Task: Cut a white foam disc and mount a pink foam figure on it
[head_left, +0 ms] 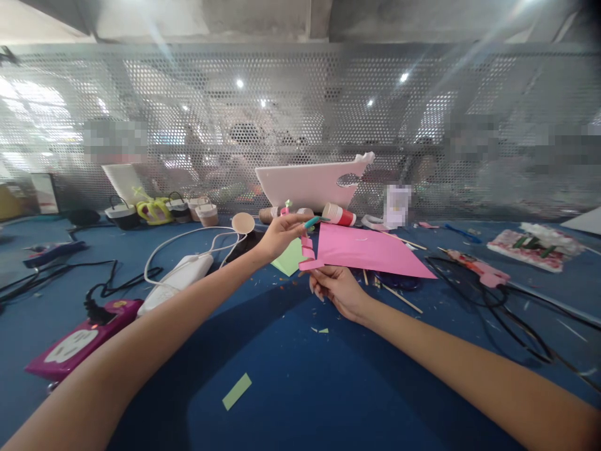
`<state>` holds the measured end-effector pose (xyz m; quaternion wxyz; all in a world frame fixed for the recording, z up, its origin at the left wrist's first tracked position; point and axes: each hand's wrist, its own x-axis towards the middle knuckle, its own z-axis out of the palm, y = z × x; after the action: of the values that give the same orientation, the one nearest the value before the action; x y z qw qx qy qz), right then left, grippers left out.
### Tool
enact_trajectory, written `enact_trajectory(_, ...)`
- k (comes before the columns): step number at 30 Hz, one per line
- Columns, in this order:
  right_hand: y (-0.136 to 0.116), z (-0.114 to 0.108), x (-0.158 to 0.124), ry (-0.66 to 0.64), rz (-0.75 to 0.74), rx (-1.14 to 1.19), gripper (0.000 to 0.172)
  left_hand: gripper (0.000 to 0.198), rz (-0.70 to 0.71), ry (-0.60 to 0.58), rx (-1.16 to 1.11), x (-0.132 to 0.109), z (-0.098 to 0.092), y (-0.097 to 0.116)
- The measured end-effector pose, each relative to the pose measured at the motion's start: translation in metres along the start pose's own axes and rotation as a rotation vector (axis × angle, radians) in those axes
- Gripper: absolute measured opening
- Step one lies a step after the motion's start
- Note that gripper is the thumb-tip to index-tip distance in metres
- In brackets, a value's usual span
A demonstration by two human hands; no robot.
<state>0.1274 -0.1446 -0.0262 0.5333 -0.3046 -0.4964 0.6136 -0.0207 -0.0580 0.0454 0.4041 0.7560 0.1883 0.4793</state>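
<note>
My right hand [337, 289] is closed on the near left corner of a pink paper sheet [366, 250] and holds it up over the blue table [291, 382]. The sheet's left edge shows short cut flaps. My left hand [282, 235] is closed around a small tool with a teal tip [313, 221], which points at that cut edge. I cannot tell exactly what the tool is. A light green paper [290, 258] lies on the table just below my left hand.
A green paper strip [236, 391] and scraps lie near me. At left are a white corded device [176, 280], a magenta power strip [79, 343] and cables. A pink glue gun [476, 268] with black cables is at right. Cups, small baskets and a white foam board stand by the perforated screen.
</note>
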Motion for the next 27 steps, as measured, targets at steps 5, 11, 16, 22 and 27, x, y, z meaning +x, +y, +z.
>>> enact_trajectory(5, 0.000, 0.001, -0.001, 0.003, -0.020, -0.027, 0.031, 0.039, 0.026, -0.021, 0.001, 0.000, 0.000, 0.001)
enact_trajectory(11, 0.001, 0.002, -0.001, 0.010, -0.017, -0.061, 0.036, 0.035, 0.006, -0.019, -0.041, -0.001, 0.002, 0.003)
enact_trajectory(16, 0.002, 0.000, 0.000, 0.000, -0.025, -0.073, 0.037, 0.035, -0.032, -0.011, -0.021, -0.002, 0.004, 0.009)
enact_trajectory(22, 0.002, 0.000, 0.000, 0.013, -0.019, -0.030, 0.034, 0.048, 0.053, -0.008, -0.113, -0.001, 0.000, 0.003)
enact_trajectory(27, 0.000, -0.002, 0.002, 0.069, 0.007, 0.118, 0.032, 0.061, -0.034, 0.078, -0.289, -0.004, -0.001, -0.015)
